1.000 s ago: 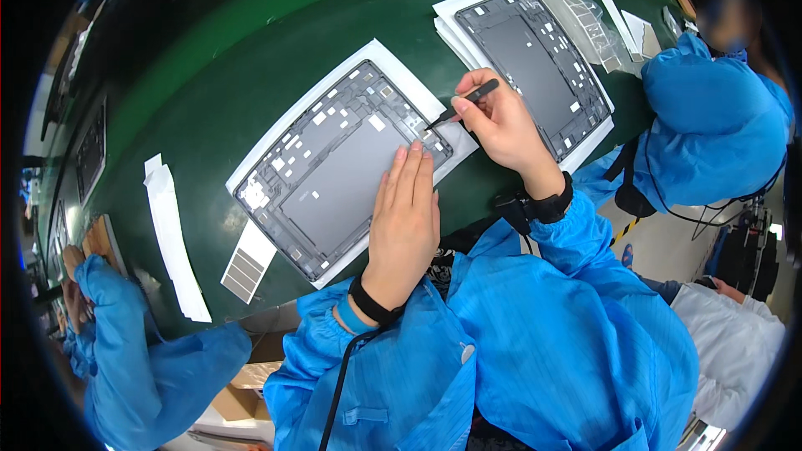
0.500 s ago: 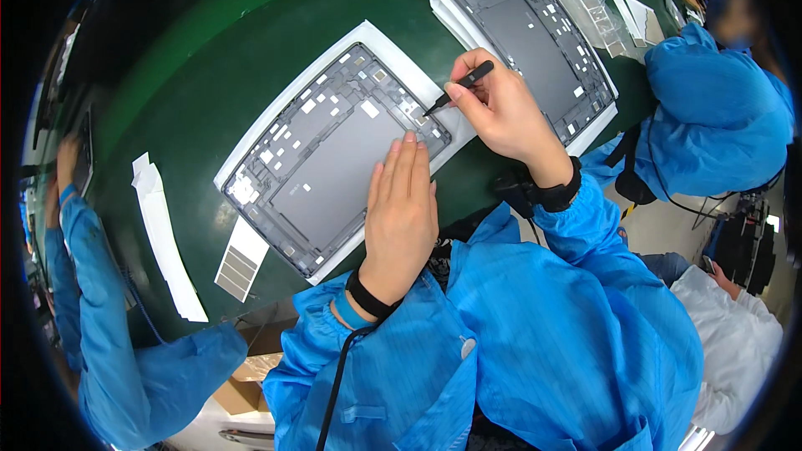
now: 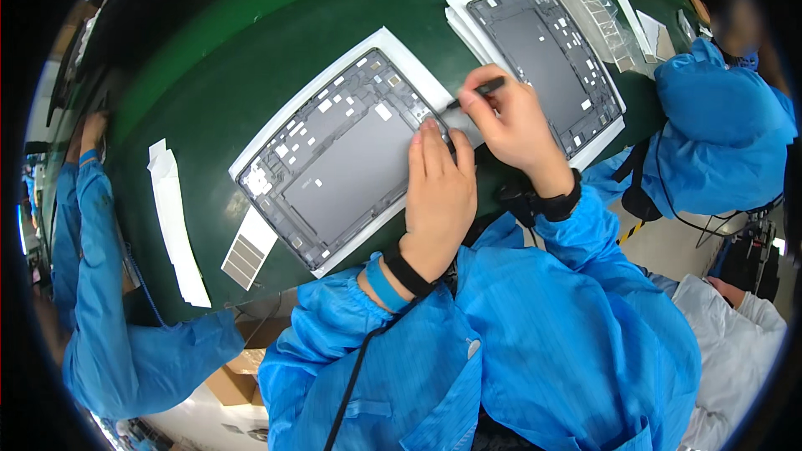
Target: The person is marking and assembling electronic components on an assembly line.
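Shell (image 3: 342, 175): on white sheet (image 3: 413, 69), at table's (image 3: 200, 142) near edge
Left hand (image 3: 439, 200): palm down, shell's right end, fingers close together, thumb apart; light, steady pressure best
Right hand (image 3: 520, 129): fingertips pinching black tool (image 3: 483, 90), tip near shell's right edge; braced wrist should help
Table: green, paper strip (image 3: 177, 230) toward left end, second shell (image 3: 541, 58) rightward
Room: blue-clad person (image 3: 104, 301) left, another person (image 3: 718, 117) right
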Demonstrator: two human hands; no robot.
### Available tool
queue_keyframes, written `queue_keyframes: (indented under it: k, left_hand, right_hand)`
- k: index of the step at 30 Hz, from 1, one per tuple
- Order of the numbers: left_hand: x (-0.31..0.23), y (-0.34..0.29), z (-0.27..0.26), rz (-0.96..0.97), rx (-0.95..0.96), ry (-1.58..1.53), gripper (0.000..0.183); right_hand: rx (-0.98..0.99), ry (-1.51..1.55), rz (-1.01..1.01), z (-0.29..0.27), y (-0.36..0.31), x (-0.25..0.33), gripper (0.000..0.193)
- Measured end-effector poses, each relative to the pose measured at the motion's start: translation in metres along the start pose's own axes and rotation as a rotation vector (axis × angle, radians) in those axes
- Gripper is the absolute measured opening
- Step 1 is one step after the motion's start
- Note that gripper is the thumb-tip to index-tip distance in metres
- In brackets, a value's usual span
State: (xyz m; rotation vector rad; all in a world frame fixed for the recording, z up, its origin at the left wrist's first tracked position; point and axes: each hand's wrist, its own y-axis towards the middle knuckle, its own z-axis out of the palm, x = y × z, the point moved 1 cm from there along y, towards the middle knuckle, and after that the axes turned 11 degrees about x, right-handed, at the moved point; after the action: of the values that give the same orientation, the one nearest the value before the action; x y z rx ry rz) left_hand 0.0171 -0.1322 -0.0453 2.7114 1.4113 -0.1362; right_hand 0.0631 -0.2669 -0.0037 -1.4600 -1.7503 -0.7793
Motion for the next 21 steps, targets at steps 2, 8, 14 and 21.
queue_keyframes:
  k: [2, 8, 14, 21]
  left_hand:
    - [-0.005, 0.003, -0.008, -0.038, 0.024, 0.010, 0.056]
    - [0.063, -0.042, -0.058, -0.249, -0.193, -0.354, 0.043]
    - [0.125, -0.122, -0.062, -1.091, 0.055, -0.170, 0.034]
    - [0.140, -0.123, -0.031, -0.829, -0.064, -0.043, 0.021]
  right_hand:
    - [-0.537, 0.388, -0.172, 0.001, -0.004, -0.005, 0.012]
    - [-0.303, -0.258, -0.112, -0.008, 0.009, 0.002, 0.017]
    - [0.130, -0.456, 0.292, 0.024, 0.023, 0.006, 0.025]
    - [0.100, -0.554, 0.046, 0.038, 0.024, -0.003, 0.013]
